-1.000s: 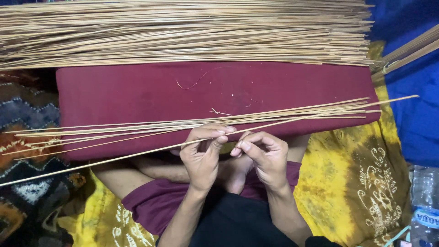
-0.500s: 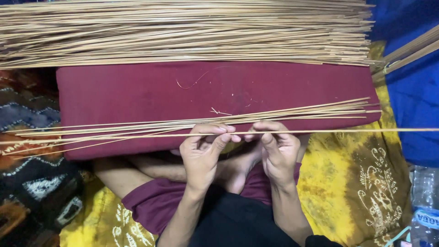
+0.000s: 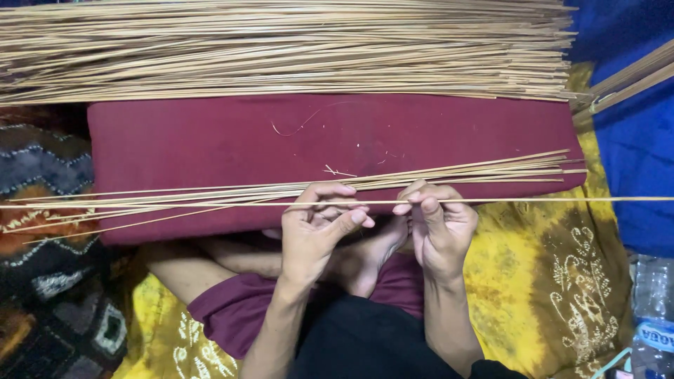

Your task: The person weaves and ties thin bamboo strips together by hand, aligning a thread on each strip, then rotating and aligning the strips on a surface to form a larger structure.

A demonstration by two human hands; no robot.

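Two hands pinch one stick (image 3: 210, 205) level over the cushion (image 3: 210, 140): left hand (image 3: 316, 231) and right hand (image 3: 439, 224) closed on it; best kept clear of the loose sticks (image 3: 456, 172)

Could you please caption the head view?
Both hands pinch one thin stick over a maroon cushion.

Thin stick (image 3: 526, 199) between both hands
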